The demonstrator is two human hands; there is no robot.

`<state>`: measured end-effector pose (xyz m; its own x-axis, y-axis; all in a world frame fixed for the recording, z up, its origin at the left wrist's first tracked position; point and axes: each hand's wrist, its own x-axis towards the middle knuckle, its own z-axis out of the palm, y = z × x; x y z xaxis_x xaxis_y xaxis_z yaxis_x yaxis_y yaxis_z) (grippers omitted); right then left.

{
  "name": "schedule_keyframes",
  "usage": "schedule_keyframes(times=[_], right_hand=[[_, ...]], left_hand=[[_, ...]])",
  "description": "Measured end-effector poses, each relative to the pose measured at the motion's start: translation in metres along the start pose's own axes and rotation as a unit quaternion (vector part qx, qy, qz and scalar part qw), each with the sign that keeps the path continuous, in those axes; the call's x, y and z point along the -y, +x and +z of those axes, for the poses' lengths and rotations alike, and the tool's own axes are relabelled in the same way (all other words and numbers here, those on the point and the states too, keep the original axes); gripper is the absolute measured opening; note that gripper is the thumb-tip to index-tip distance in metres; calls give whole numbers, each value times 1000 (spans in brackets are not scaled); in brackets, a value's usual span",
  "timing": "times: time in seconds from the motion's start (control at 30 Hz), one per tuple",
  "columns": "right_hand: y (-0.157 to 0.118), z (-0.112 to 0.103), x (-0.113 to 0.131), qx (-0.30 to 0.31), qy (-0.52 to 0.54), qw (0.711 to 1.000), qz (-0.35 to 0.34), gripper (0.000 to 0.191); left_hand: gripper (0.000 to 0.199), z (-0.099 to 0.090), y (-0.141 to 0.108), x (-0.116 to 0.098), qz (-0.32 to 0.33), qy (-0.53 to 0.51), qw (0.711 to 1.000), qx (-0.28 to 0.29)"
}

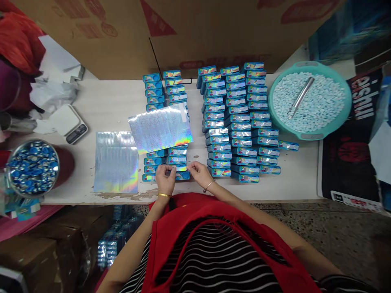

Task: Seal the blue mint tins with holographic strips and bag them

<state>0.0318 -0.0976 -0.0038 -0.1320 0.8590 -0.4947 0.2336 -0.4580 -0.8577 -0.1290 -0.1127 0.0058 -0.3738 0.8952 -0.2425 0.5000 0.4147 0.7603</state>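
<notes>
Small blue boxes stand in rows on the white table (116, 97). At the near end of the left group, my left hand (165, 179) and my right hand (200, 174) face each other over one box. A narrow shiny sticker (181, 168) lies along the top edge of that box. Its left end is under my left thumb and fingertips, and my right thumb and finger pinch its right end. Just beyond my hands, a holographic sticker sheet (160, 128) rests across the boxes. Another silvery sheet (116, 162) lies flat to the left.
Several columns of boxes (241, 134) fill the right centre. Beside them is a turquoise basin (339, 120) of pale pellets with a metal tube (301, 97). To the left are a scale (69, 124) and a tub of blue caps (33, 167). A cardboard carton (195, 44) borders the back.
</notes>
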Motion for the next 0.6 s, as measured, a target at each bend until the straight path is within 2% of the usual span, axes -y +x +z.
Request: schedule_keyframes(times=[0.13, 0.43, 0.53, 0.6], right_hand=[[7, 1, -7, -21, -49, 999, 2, 21], [14, 2, -25, -1, -84, 996, -10, 18], [12, 1, -25, -14, -108, 994, 2, 20], [8, 1, -21, -10, -146, 989, -18, 21]], left_hand=[[14, 0, -1, -2, 36, 115, 993, -18], [14, 4, 0, -4, 47, 229, 972, 4], [36, 2, 3, -6, 23, 248, 968, -21], [51, 0, 6, -7, -3, 257, 966, -27]])
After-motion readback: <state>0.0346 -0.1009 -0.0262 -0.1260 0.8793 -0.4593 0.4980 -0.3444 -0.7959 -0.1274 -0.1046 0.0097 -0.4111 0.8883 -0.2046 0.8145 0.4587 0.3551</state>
